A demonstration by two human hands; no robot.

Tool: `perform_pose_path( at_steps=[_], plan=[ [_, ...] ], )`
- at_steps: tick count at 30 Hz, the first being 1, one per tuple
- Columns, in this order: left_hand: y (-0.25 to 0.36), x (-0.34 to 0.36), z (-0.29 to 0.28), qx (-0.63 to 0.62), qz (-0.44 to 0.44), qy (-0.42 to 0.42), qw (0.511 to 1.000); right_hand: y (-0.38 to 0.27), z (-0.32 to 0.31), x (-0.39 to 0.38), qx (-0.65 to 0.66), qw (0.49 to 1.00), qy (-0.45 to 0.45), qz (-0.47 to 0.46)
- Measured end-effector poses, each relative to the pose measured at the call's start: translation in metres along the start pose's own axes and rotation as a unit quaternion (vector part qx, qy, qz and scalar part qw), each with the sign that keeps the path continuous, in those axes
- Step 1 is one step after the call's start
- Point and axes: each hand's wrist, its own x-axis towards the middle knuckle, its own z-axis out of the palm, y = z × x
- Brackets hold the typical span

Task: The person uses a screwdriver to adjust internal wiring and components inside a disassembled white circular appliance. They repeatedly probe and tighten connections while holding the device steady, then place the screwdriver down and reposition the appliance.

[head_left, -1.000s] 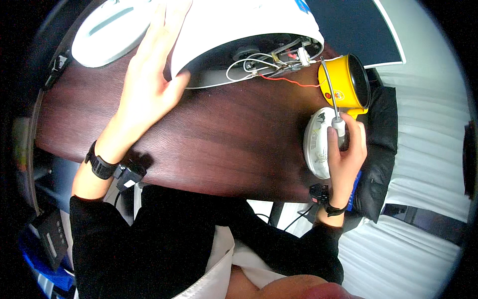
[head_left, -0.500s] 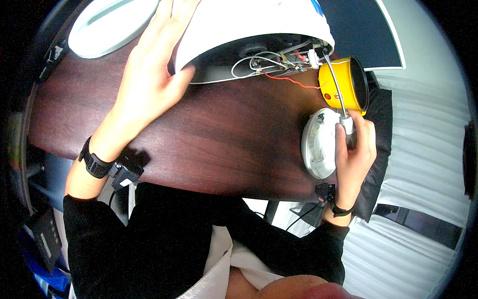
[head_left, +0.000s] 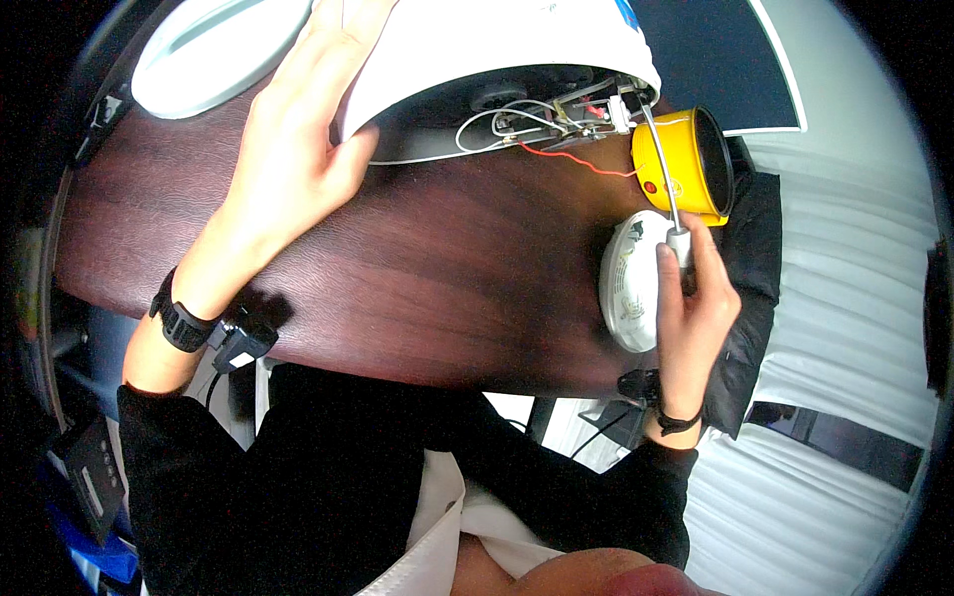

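Observation:
My left hand (head_left: 303,149) lies with fingers stretched along the left side of a large white housing (head_left: 497,30), whose open underside shows a metal mechanism (head_left: 581,117) with white and red wires. My right hand (head_left: 696,298) is closed around the white handle of a long metal-shafted tool (head_left: 678,238), apparently a screwdriver; its shaft reaches up to the mechanism's right side, where the tip is hard to make out. Just left of this hand is a white oval part (head_left: 626,278) with printed marks. Behind the shaft sits a yellow pot (head_left: 686,164) with a black rim and red button.
The dark wooden desk (head_left: 437,278) holds another white oval piece (head_left: 209,55) at the back left. A dark panel with white edge (head_left: 745,79) is at the back right, black padded fabric (head_left: 750,298) and white curtains (head_left: 845,298) at the right.
Since a second ago my right hand with the tool has shifted slightly rightward, tilting the shaft. The left hand and housing show only slight shifts.

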Motion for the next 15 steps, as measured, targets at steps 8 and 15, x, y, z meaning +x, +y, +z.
perform_pose_path(
  at_steps=[8, 15],
  plan=[
    [-0.004, -0.005, 0.007, 0.024, 0.007, -0.003, 1.000, 0.003, 0.040, -0.013, 0.294, 0.938, -0.019, 0.184],
    [0.001, -0.003, 0.005, 0.048, 0.032, 0.004, 0.998, -0.017, 0.048, -0.015, 0.588, 0.759, -0.057, 0.276]
  ],
)
